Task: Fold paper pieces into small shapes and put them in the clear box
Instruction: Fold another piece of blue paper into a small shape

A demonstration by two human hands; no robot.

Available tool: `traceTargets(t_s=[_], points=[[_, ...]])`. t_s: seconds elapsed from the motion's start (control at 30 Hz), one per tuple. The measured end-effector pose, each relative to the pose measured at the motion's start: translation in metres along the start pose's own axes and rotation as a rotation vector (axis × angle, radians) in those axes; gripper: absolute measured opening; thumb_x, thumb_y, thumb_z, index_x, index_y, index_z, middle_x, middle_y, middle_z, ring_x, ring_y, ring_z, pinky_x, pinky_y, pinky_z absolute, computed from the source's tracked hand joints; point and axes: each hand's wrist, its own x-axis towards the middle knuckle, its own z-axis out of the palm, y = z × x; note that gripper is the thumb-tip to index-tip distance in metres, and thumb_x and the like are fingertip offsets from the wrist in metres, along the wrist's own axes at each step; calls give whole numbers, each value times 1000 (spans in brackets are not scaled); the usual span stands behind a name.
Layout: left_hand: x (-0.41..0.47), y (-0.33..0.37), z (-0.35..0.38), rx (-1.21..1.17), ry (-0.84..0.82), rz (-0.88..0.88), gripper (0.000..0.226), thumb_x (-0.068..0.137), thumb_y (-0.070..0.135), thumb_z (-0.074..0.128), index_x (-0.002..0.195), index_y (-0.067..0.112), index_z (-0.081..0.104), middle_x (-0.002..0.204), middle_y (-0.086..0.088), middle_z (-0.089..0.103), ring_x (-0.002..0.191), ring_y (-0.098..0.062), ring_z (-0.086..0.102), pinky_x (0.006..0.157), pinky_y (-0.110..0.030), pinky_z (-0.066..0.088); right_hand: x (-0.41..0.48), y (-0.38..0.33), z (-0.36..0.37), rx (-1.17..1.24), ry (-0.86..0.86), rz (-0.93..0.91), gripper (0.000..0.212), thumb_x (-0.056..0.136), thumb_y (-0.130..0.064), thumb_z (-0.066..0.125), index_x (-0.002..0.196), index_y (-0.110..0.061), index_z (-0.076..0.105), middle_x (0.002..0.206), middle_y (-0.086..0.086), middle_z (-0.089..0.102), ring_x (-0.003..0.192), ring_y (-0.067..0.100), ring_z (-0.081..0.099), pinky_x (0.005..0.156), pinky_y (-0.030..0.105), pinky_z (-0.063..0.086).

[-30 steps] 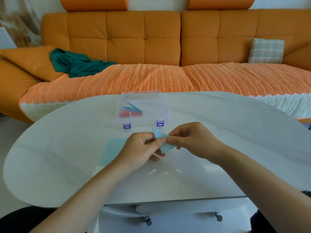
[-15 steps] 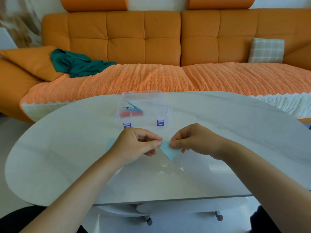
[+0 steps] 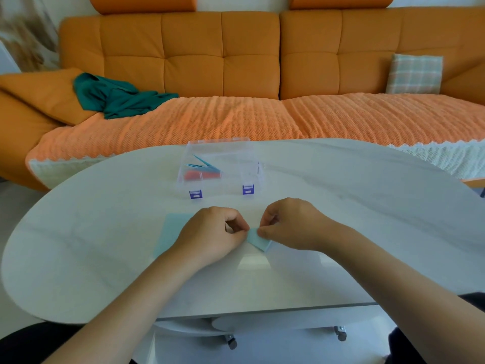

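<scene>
A small folded piece of light blue paper [image 3: 258,239] is held low over the white table between both hands. My left hand [image 3: 210,236] pinches its left edge with curled fingers. My right hand [image 3: 291,224] pinches its top right edge with thumb and fingers. A flat light blue sheet [image 3: 170,232] lies on the table under my left wrist, partly hidden. The clear box [image 3: 223,169] with purple latches stands behind the hands, holding folded blue and red paper shapes.
The white oval table [image 3: 367,219] has its near edge close to my body. An orange sofa [image 3: 236,74] runs behind it, with a green cloth [image 3: 118,97] at left and a checked cushion [image 3: 414,73] at right.
The folded paper has come down from an upright hold toward the tabletop and looks smaller. Both hands have lowered slightly and stay pinched on it.
</scene>
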Motion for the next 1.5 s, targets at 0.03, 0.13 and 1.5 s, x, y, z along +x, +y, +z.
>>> traceTargets(t_s=[0.03, 0.13, 1.5], points=[[0, -1, 1, 27, 1, 28, 7, 81, 30, 70, 77, 36, 72, 77, 19, 67, 72, 4, 55, 68, -20, 46, 0, 0, 1, -19, 16, -10, 15, 84, -46, 64, 88, -33, 70, 92, -17, 67, 91, 7, 60, 86, 26, 46], [1, -1, 5, 76, 18, 114, 11, 85, 24, 68, 83, 35, 69, 90, 14, 59, 92, -5, 49, 80, -20, 42, 0, -1, 5, -110, 72, -67, 18, 84, -49, 63, 93, -34, 67, 97, -13, 64, 95, 10, 59, 88, 30, 44], [-28, 15, 20, 367, -33, 458, 43, 84, 50, 39, 121, 38, 58, 93, 15, 37, 94, -9, 38, 72, -26, 43, 8, 37, -15, 239, 42, 47, 26, 88, -14, 56, 89, -30, 76, 74, -15, 60, 66, 4, 54, 59, 11, 41]])
